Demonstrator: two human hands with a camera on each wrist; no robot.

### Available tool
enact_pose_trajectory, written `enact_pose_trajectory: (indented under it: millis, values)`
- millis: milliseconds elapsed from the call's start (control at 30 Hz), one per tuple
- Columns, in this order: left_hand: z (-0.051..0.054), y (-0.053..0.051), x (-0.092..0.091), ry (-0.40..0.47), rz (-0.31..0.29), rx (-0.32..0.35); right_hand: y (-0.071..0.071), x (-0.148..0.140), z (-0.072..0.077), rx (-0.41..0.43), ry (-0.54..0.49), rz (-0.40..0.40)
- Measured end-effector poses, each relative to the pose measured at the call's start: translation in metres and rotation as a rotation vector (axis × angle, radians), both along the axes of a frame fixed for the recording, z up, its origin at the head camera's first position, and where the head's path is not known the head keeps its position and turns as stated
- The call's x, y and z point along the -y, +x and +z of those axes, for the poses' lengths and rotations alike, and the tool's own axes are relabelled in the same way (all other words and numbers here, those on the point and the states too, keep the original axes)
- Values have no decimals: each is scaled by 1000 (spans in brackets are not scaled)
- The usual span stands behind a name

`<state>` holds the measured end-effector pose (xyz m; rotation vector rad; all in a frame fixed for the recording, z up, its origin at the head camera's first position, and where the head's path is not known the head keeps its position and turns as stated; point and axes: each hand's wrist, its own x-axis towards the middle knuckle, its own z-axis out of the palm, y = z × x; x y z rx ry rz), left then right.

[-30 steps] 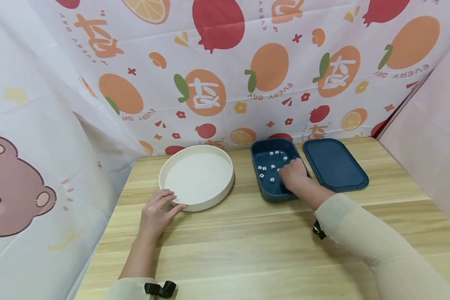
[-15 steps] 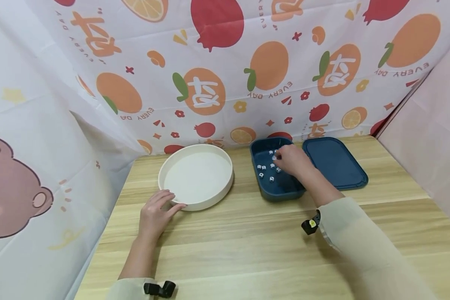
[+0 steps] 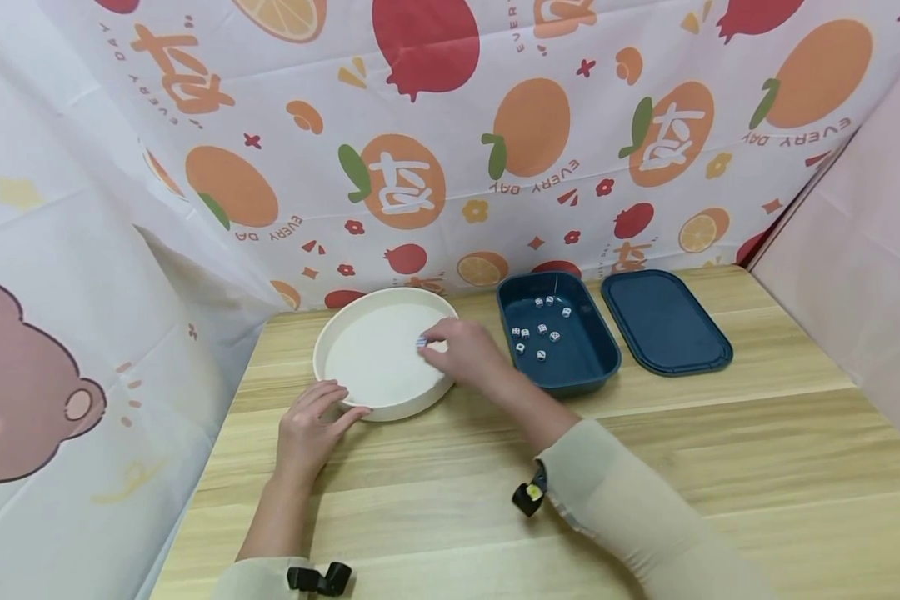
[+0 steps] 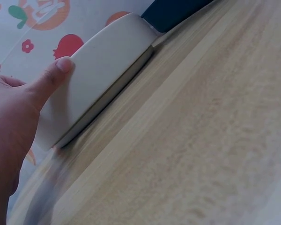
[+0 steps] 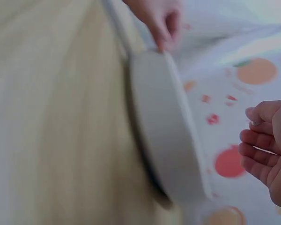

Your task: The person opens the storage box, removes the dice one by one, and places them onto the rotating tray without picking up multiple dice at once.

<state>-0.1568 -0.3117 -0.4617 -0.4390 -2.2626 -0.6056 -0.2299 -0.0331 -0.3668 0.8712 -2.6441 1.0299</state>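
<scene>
A round cream tray (image 3: pixel 378 354) with a low wall sits on the wooden table. My left hand (image 3: pixel 311 425) holds its near-left rim, the thumb (image 4: pixel 63 65) against the outer wall in the left wrist view. Over the tray's right side, my right hand (image 3: pixel 467 354) pinches a small white die (image 3: pixel 422 342) between thumb and fingertips. In the right wrist view the right hand (image 5: pixel 269 145) has its other fingers loosely curled, and the die is barely visible. Several white dice (image 3: pixel 542 328) lie in the dark blue rectangular box (image 3: pixel 570 387) to the right.
A dark blue lid (image 3: pixel 667 321) lies flat on the table, right of the box. Behind them hangs a fruit-print cloth (image 3: pixel 450 183), close to the table's (image 3: pixel 450 500) back edge. Another cloth with a bear print (image 3: pixel 26 392) hangs at the left.
From the blue box my right hand has moved left to above the round tray, carrying a die. The left hand has stayed on the tray's rim.
</scene>
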Motion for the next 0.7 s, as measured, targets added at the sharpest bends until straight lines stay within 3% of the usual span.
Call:
enact_pose_trajectory:
  millis: [133,233,400,533,700]
  values:
    - [0,0,1,10,-5,4,3,34,-20,-32,65,53]
    - [0,0,0,22,-20,-34,3,48,-34,-39,110,71]
    - [-1,1,-2,22,-31,-51,2,58,-52,39,192,26]
    - [-1,2,-3,14,-25,-34,-1,63,-56,77,244,7]
    - [-1,0,-2,15,-38,-61,-6,71,-52,151,317,-23]
